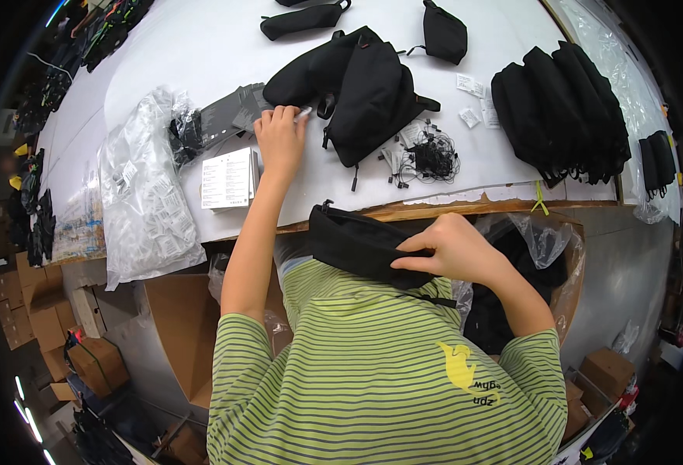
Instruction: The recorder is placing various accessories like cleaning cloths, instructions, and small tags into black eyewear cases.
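My right hand [458, 252] pinches the edge of a black fabric pouch [357, 244] between thumb and fingers. The pouch lies across my lap, just below the table's front edge, with a zip pull at its upper left end. Over the table, my left hand [279, 141] has its fingers bent and close together, with a small whitish piece [304, 114] showing at the fingertips. That hand is beside a heap of black pouches [369, 101] with straps and zip pulls. Just left of the hand are flat dark grey cards [233, 112] and a stack of white printed cards [229, 178].
A clear plastic bag of small white packets [151, 194] hangs over the table's front left edge. Right of the heap lie a tangle of black cords [434, 155], white packets [469, 116] and a row of black pouches [562, 112]. Open cardboard boxes [175, 325] stand under the table.
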Available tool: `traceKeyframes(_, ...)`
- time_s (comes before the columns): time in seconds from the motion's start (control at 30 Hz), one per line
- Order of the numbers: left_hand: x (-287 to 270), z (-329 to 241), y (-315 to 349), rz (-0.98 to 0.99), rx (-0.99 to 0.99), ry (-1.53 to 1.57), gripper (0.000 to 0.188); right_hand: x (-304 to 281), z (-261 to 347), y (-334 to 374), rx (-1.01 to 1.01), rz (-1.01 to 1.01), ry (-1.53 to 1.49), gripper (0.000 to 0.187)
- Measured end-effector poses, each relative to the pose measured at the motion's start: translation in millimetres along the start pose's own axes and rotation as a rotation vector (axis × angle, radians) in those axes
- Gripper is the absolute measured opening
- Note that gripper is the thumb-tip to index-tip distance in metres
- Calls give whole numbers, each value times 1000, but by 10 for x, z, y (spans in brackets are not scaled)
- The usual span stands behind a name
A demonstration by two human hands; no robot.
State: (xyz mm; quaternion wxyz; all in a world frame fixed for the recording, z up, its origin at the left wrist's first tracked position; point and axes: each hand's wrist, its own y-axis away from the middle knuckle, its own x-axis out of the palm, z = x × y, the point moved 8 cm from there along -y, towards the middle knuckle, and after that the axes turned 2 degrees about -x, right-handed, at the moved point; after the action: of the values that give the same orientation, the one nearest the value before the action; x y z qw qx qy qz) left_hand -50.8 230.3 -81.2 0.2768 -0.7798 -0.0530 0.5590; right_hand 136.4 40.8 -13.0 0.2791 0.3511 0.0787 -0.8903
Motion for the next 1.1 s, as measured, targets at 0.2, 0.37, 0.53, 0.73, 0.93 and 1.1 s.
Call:
traceKeyframes(0.2,-789,-363,30,-51,-213,688,11,-328,141,-46,-70,-94,230,19)
traceKeyframes(0.37,-1335,-1052,288,237,189,650,20,-454,314,-166,-228,-164,446,15)
traceKeyframes(0.53,-1324,-492,482,-73,-225,837,69,-463,375,-215,-258,-259,511,14)
traceKeyframes(0.73,-609,-739,1077,155,-870,2007,60,-460,518,-218,-363,-519,280,18)
traceKeyframes(0.93,-684,-800,930,156,-959,1944,49,-45,-276,-84,145,-488,-1010,25)
traceKeyframes(1.1,-690,-966,1008,485,-931,1861,29,-128,-160,-340,92,-501,-999,25)
